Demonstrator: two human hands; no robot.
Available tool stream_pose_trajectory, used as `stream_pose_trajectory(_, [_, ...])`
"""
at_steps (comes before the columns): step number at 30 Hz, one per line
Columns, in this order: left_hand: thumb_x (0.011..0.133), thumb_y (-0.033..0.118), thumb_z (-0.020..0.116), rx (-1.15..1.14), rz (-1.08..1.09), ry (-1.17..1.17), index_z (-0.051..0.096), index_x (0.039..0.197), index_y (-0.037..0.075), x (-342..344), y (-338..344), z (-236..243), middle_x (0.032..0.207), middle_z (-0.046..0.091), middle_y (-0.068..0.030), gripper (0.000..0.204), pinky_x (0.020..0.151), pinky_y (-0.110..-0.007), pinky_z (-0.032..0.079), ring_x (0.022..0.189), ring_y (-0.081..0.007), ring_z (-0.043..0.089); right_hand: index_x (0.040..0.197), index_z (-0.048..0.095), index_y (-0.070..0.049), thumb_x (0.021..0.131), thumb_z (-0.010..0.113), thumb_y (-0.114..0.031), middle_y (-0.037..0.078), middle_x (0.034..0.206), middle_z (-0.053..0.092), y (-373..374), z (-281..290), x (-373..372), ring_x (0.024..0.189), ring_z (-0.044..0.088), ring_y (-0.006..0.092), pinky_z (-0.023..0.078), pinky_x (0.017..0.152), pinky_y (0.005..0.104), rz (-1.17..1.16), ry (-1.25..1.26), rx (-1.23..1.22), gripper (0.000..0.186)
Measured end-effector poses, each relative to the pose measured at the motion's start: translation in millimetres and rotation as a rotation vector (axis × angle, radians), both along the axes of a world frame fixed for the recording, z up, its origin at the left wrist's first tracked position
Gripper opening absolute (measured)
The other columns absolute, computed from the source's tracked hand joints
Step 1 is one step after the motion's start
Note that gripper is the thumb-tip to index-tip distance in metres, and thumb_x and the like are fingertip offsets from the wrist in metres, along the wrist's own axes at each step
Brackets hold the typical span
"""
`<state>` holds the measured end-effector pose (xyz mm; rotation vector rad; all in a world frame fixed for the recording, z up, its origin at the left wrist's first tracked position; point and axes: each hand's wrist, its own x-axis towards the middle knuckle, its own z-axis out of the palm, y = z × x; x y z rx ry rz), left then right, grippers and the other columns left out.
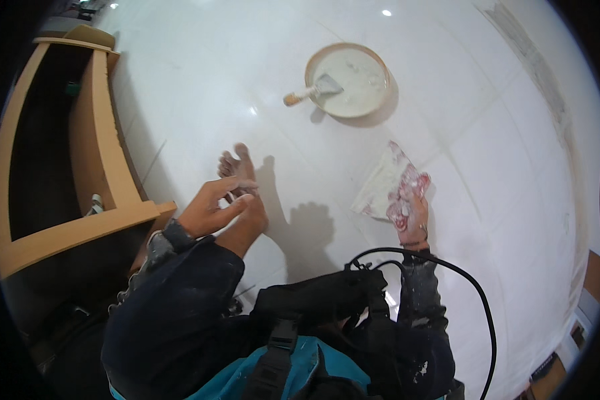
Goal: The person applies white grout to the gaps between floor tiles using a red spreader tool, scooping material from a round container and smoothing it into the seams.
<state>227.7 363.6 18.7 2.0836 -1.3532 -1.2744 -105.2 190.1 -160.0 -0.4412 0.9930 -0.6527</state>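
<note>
My right hand [414,217] is closed round the red, white-smeared grip of a plastering float [385,178]. The float's roughly triangular face is coated in pale plaster, with red showing along its edge. Over my bare foot and ankle hangs my left hand [210,208], its thumb and fingers apart and nothing seen between them. Whitish residue marks its fingertips. Ahead on the floor stands a round basin [347,45] of wet white plaster [365,85]. A putty knife [327,85] lies across its left rim, blade inward and handle sticking out.
A wooden cabinet frame [101,127] with dark openings lies along the left, close to my left forearm. White glossy tiles [460,127] cover the floor. A black cable [477,287] loops past my right arm. Boxes [547,383] sit at the lower right, by the wall.
</note>
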Motion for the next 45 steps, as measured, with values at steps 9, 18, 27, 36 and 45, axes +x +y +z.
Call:
stream_pose_trajectory(9, [0.091,0.012,0.055,-0.183,0.105,-0.142,0.057,0.120,0.004,62.2,-69.1,-54.4,0.117,0.060,-0.0101,0.030,0.087,-0.033,0.048,0.102,-0.0198,0.059,0.103,0.057,0.002,0.082,0.058,-0.009,0.010,0.082,0.063,2.3,-23.3,-2.8,0.066,0.064,0.0190,0.052,0.050,0.0286,-0.159,0.038,0.078,0.024])
stream_pose_trajectory(18, [0.093,0.036,0.055,0.123,0.263,0.134,0.025,0.142,0.001,232.6,-240.2,-166.3,0.117,0.053,-0.0130,0.068,0.073,-0.029,0.047,0.094,-0.0212,0.058,0.103,0.058,0.000,0.086,0.059,-0.014,0.006,0.084,0.065,27.8,-71.1,21.8,0.064,0.061,0.0136,0.052,0.055,0.0270,-0.800,0.243,-0.012,0.022])
stream_pose_trajectory(27, [0.091,0.025,0.049,0.373,0.112,0.179,0.054,0.087,0.010,267.7,-426.9,-157.5,0.072,0.050,0.0000,0.016,0.042,-0.019,0.037,0.054,-0.0100,0.048,0.098,0.062,0.001,0.084,0.064,-0.015,0.003,0.083,0.065,14.7,-37.6,75.9,0.072,0.060,0.0117,0.050,0.064,0.0287,-1.356,0.288,0.085,0.022])
stream_pose_trajectory(36, [0.087,0.031,0.057,-0.224,-1.014,-0.232,0.059,0.092,-0.001,166.4,-509.5,-248.2,0.086,0.064,-0.0145,0.032,0.054,-0.040,0.049,0.066,-0.0294,0.060,0.120,0.051,0.000,0.083,0.064,-0.039,0.019,0.111,0.057,17.2,-118.0,103.9,0.105,0.054,0.0260,0.045,0.087,0.0350,-1.488,0.700,0.338,0.055])
stream_pose_trajectory(45, [0.090,0.029,0.055,-0.236,-1.285,-0.094,0.055,0.101,-0.002,-2.2,-494.3,-229.8,0.092,0.063,-0.0160,0.033,0.062,-0.039,0.049,0.075,-0.0294,0.059,0.101,0.057,0.002,0.082,0.060,-0.033,0.011,0.089,0.058,-12.8,-148.4,96.1,0.082,0.055,0.0201,0.044,0.073,0.0354,-1.576,0.917,0.168,0.040])
